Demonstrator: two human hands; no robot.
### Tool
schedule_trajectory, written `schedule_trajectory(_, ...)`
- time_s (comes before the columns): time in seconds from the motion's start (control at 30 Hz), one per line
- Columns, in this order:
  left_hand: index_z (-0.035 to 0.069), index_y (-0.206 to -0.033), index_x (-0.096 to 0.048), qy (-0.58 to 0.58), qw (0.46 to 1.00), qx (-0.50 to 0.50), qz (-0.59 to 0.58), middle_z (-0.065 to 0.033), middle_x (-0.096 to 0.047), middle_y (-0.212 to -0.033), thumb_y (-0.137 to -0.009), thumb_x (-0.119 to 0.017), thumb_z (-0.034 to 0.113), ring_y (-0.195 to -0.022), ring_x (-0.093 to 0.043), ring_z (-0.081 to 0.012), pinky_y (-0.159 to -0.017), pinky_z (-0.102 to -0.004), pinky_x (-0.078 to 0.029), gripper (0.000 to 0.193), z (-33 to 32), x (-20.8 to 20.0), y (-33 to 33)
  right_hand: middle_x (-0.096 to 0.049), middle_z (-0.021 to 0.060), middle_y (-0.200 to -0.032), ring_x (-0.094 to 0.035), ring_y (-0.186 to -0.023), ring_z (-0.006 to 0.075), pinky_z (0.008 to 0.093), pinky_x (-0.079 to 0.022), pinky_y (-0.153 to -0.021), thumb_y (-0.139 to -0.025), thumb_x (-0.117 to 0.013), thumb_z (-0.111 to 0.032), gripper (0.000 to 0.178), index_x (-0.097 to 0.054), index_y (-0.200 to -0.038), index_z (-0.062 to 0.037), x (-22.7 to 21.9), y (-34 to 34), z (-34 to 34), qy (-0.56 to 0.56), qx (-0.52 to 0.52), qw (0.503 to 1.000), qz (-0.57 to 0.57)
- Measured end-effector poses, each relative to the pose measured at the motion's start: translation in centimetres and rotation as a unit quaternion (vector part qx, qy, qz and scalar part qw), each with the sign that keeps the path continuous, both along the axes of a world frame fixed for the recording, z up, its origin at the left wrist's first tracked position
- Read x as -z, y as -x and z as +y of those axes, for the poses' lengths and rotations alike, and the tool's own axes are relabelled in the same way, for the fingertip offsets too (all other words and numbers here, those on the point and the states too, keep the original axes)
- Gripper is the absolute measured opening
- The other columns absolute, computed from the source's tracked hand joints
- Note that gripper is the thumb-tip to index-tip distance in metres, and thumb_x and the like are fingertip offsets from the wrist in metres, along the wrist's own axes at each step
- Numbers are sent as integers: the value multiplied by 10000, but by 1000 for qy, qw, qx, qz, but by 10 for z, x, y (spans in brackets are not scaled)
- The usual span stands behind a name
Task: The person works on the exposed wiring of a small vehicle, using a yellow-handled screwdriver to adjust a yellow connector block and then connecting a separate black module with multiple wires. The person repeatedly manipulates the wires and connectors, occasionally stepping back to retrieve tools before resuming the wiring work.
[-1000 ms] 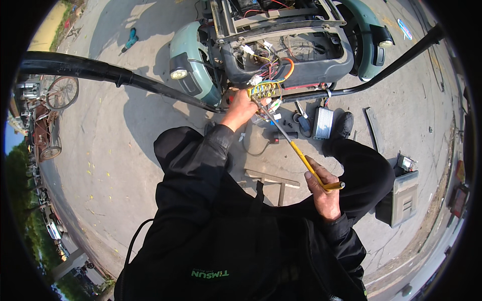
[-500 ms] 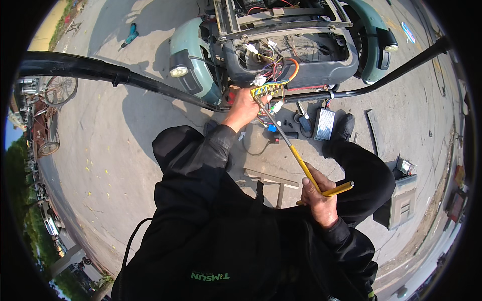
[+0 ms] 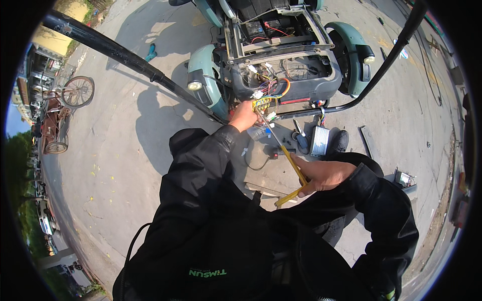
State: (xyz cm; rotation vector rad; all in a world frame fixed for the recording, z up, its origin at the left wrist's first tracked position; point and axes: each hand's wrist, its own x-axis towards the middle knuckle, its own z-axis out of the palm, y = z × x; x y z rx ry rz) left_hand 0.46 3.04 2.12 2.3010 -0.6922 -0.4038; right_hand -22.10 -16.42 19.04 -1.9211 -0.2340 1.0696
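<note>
My left hand (image 3: 243,116) grips a yellow terminal block (image 3: 261,104) with coloured wires at the front of a green three-wheeled vehicle. Its fingertips are partly hidden. A yellow T-handle wrench (image 3: 289,158) slants from that block down toward me, its thin metal shaft ending at the block; what its tip meets is too small to tell. My right hand (image 3: 327,174) is closed around the wrench near its crossbar, thumb forward along the yellow shaft. Above the block, loose wires and white plugs (image 3: 257,94) spill from the vehicle's dark plastic front tray (image 3: 315,80).
A bent black bar (image 3: 108,47) crosses in front of the vehicle. On the ground lie a silver finned box (image 3: 320,140), pliers (image 3: 302,141), a black handlebar grip with cable (image 3: 284,151), a wooden frame (image 3: 266,189) and a teal power drill (image 3: 151,52). A rusty tricycle (image 3: 54,120) stands left.
The wrench's crossbar has turned, and my right hand has swung round it to reach in from the right. My left hand stays at the terminal block. The view has tilted upward.
</note>
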Motion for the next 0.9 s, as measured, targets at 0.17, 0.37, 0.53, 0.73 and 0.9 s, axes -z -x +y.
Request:
schedule_trajectory(0.17,56,-1138,-691,-6,1000,7,24,-205,-718,-915,-863,-739,268,-889,-682,-402,-786,-434,-518,351,-2,-13,4,-696,85,-962,-629,-842,154,299,-520,-776,-995,-570,-288,369,-610,-1133,52,49,-8,11,-75,140,972,173)
schedule_trajectory(0.37,41,-1135,-680,-36,998,41,-44,-260,-686,-903,-802,-664,159,-870,-675,-430,-764,-460,-532,354,-2,6,-12,-754,110,-941,-716,-853,189,306,-584,-695,-912,-635,-263,368,-706,-1037,77,69,-39,13,134,112,974,143)
schedule_trajectory(0.53,14,-1178,-660,-11,999,42,-29,-258,-693,-879,-753,-639,104,-855,-682,-421,-769,-460,-536,435,-3,9,-7,-721,207,-1021,-705,-980,348,425,-565,-839,-845,-699,-284,338,-718,-980,25,80,-38,16,474,64,874,-88)
schedule_trajectory(0.73,39,-1156,-670,5,999,22,-33,-245,-701,-898,-788,-650,127,-897,-676,-423,-795,-475,-526,379,-5,9,-4,-729,205,-874,-739,-838,328,431,-590,-699,-842,-608,-114,190,-712,-870,43,74,-62,-4,307,137,936,101)
schedule_trajectory(0.9,69,-1189,-669,-8,999,16,-26,-242,-702,-955,-814,-674,145,-938,-667,-423,-816,-492,-520,383,-5,8,-4,-737,178,-928,-736,-885,304,405,-594,-742,-826,-703,-175,173,-738,-885,-17,89,-45,2,524,18,818,-235)
